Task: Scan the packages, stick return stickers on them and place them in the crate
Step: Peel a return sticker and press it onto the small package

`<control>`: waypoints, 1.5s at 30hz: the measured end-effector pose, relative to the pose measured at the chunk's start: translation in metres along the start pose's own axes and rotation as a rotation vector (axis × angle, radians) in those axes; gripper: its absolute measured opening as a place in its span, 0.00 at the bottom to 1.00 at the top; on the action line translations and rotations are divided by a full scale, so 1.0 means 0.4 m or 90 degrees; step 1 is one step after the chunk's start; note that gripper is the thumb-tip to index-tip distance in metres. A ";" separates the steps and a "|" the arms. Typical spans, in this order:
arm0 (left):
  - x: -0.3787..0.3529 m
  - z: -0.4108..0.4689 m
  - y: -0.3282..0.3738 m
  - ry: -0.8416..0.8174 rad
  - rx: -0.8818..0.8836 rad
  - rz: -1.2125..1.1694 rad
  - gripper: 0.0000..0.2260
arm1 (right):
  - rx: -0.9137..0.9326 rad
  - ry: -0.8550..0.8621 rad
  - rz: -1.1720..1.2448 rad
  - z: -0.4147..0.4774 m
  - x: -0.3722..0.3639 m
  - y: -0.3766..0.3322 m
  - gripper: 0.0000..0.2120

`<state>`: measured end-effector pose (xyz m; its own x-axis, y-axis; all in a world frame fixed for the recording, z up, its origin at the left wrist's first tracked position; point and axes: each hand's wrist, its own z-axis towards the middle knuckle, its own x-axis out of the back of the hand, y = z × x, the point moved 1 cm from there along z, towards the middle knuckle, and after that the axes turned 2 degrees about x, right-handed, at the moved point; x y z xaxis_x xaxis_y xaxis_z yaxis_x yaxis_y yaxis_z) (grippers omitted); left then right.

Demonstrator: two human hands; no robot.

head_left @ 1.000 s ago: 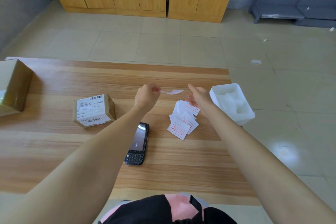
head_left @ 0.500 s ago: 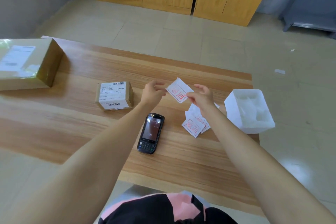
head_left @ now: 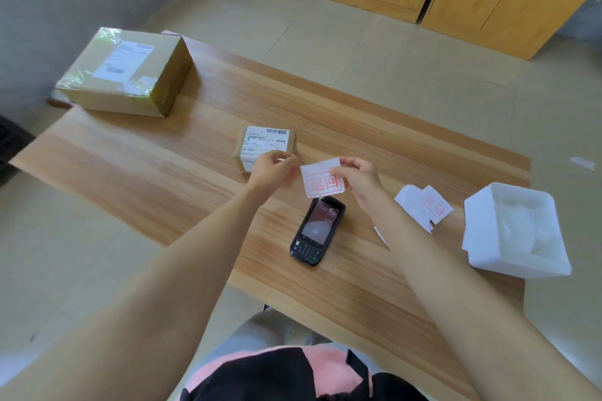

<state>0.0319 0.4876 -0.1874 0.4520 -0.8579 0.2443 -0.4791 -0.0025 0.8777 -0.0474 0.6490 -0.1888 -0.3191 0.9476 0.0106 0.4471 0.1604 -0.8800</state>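
Head view. Both forearms reach forward over the table. The right hand pinches the right edge of the return sticker between thumb and fingers. The left hand is curled, fingertips together at the sticker's left corner, and contact cannot be told. The sticker faces up with its print upright and its long axis running 8 to 2 o'clock. It is held above the scanner. The small package lies at 10 o'clock and the sticker pile at 4 o'clock.

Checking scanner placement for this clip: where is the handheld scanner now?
Head view: the handheld scanner lies on the table near centre, just under the held sticker, left of the sticker pile.
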 end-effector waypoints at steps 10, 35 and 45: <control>0.150 0.044 -0.034 0.002 0.023 -0.020 0.10 | -0.014 -0.012 0.025 0.029 -0.161 -0.006 0.08; 0.256 0.263 0.011 -0.071 0.034 0.106 0.06 | 0.041 0.102 -0.187 0.193 -0.309 -0.037 0.10; 0.236 0.277 0.012 -0.058 0.012 0.228 0.07 | 0.054 0.088 -0.266 0.211 -0.301 -0.022 0.11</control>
<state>-0.0113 0.3496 -0.2058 0.1844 -0.8480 0.4968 -0.6098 0.2977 0.7345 -0.0834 0.5103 -0.2225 -0.3402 0.8355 0.4315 0.2319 0.5193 -0.8225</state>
